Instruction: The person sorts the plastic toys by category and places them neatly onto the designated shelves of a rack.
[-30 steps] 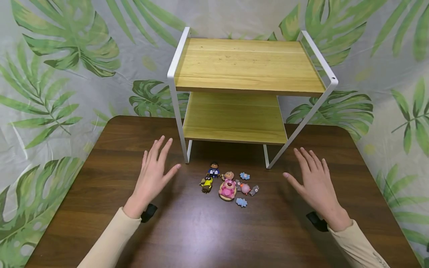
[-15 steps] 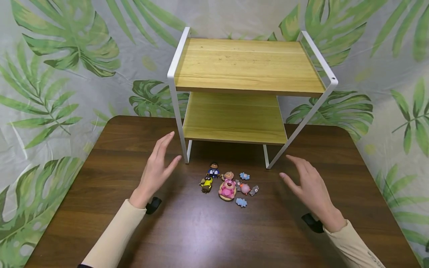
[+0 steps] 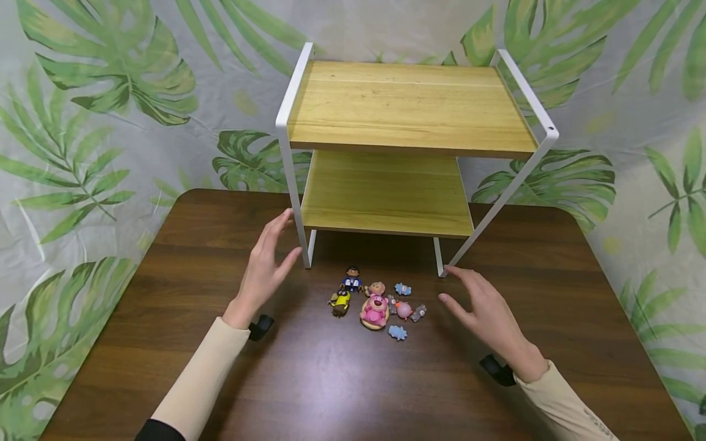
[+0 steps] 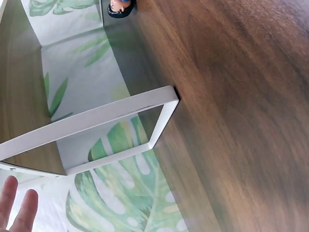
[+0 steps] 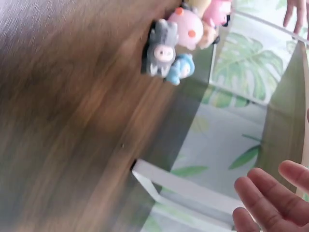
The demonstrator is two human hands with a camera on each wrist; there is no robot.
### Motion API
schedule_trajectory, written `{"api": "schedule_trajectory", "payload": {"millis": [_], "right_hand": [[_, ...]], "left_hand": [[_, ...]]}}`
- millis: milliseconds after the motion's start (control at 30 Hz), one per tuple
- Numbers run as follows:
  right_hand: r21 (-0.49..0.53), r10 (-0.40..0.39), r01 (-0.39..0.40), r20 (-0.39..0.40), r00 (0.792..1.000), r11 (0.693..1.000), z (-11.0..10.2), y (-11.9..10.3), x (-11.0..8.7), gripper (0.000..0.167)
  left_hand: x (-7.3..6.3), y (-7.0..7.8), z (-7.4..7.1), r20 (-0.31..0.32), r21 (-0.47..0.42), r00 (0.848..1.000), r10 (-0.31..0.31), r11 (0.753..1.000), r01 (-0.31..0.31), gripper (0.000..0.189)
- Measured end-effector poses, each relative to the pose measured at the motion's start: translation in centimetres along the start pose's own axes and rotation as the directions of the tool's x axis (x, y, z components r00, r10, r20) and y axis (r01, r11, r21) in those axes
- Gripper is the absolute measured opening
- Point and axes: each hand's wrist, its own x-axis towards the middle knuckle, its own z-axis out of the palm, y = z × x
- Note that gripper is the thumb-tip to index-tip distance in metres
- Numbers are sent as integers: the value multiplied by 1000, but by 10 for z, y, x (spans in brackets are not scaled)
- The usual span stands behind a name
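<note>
My left hand (image 3: 260,275) hovers beside the left front leg of a two-tier shelf (image 3: 408,110), fingers extended, thumb apart. Whether its fingertips touch the leg I cannot tell. Holding nothing, my right hand (image 3: 488,315) has its fingers loosely extended near the foot of the right front leg. Between the hands lies a cluster of small toy figures: a pink bear (image 3: 375,311), a black-haired figure in blue (image 3: 352,280), a yellow-and-black figure (image 3: 340,302), a round pink toy (image 3: 404,311), a grey toy (image 3: 418,313) and a pale blue one (image 3: 397,332). In the right wrist view, fingers (image 5: 265,193) show before the white frame.
The shelf has wooden boards and a white metal frame; it stands on a dark brown wooden table (image 3: 353,392). Behind the table hangs a leaf-patterned cloth (image 3: 132,73). Each wrist wears a black camera mount.
Both hands have moved inward: the left shifts right toward the shelf's left leg, the right shifts left toward the toys. The spread fingers have drawn closer together. The toys stay put.
</note>
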Motion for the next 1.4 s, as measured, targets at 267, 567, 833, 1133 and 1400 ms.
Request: {"api": "schedule_trajectory", "payload": {"millis": [267,567,833,1133,1400], "right_hand": [[49,3,-6,62,998,999,16,-7,1,55],[119,-13,-2,123,992,993,33,-15,3,54],[150,-12,-21,218,976,988,44,-20,4,50],[142,-7,-35,286,958,989,54,-19,4,42],[115,0,-35,295,955,993,64,-19,5,40]], "left_hand": [[-2,-8,10,-19,-54,1000,-1,999,0,79],[-11,-17,18,-2,-31,1000,-19,999,19,83],[-19,-18,22,46,2,995,-89,996,89,95],[-20,-20,25,64,-49,994,-92,994,95,97],[-20,-21,28,35,-41,996,-87,995,89,99]]}}
